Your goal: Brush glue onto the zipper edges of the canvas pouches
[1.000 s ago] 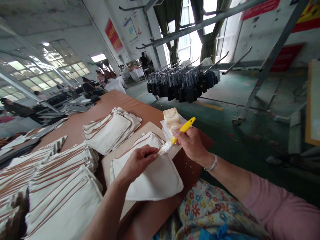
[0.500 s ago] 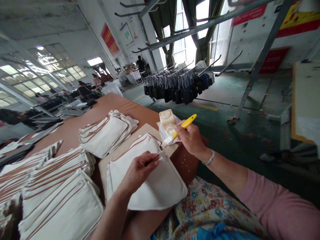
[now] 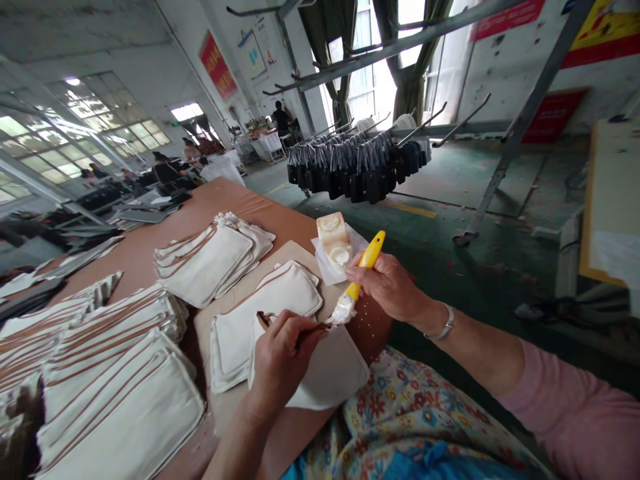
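Observation:
My left hand (image 3: 287, 353) pinches the brown edge of a white fabric piece (image 3: 333, 373), which hangs tilted at the front of the table. In my right hand (image 3: 387, 287) is a brush with a yellow handle (image 3: 371, 252). Its white-coated bristles (image 3: 343, 309) touch or nearly touch the brown edge beside my left fingertips. Behind the brush stands a cream-coloured container (image 3: 333, 230) on a white sheet. Under and behind the held piece, more white pieces (image 3: 270, 300) lie on a tan board (image 3: 295, 252).
Stacks of white pieces with brown edges (image 3: 120, 400) cover the left of the brown table (image 3: 225, 193). Beyond the table, a metal rack (image 3: 500, 160) holds black items (image 3: 360, 183). People sit in the far background.
The brush has moved down and toward me, from near the container to the brown edge, and its handle is steeper. My left hand has lifted and shifted the held piece away from the pile.

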{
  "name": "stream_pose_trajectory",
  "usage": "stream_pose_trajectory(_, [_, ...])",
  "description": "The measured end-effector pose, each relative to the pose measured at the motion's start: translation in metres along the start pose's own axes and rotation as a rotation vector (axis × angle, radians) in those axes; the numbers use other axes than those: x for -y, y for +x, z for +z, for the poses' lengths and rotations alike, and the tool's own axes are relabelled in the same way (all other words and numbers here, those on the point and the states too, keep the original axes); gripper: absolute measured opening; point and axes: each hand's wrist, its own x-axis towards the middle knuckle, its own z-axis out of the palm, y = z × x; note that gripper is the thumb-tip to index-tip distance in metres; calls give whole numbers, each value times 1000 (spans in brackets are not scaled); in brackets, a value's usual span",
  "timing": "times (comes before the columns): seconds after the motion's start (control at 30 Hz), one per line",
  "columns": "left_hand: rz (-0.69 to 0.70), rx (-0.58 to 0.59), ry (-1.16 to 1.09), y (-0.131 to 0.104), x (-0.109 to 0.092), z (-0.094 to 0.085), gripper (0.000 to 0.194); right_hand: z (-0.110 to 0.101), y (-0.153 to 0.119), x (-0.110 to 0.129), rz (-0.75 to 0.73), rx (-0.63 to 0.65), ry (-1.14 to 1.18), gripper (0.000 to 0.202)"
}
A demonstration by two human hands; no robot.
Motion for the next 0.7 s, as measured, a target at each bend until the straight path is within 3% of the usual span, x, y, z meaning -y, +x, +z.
stream_pose_trajectory(0.13, [18, -4, 43, -1, 1, -1, 11, -5, 4, -2, -38, -177, 29, 23])
stream_pose_trajectory(0.3, [14, 6, 62, 5, 2, -5, 8, 9, -5, -11, 56, -10, 181, 23])
stream_pose_trajectory(0.4, [-24, 1, 20, 24, 0, -18, 10, -2, -3, -12, 21, -134, 226, 23])
stream_pose_trajectory(0.53, [-119, -75, -327, 67, 2, -58, 33, -36, 23, -28, -128, -369, -101, 28])
stream_pose_trajectory(0.63, [-176, -142, -598, 91, 18, -100, 68, -51, 46, -53, -164, -350, -367, 31])
stream_pose_trajectory(0.7, [-292, -30, -640, 93, 42, -128, 81, -50, 59, -71, -162, -286, -425, 30])
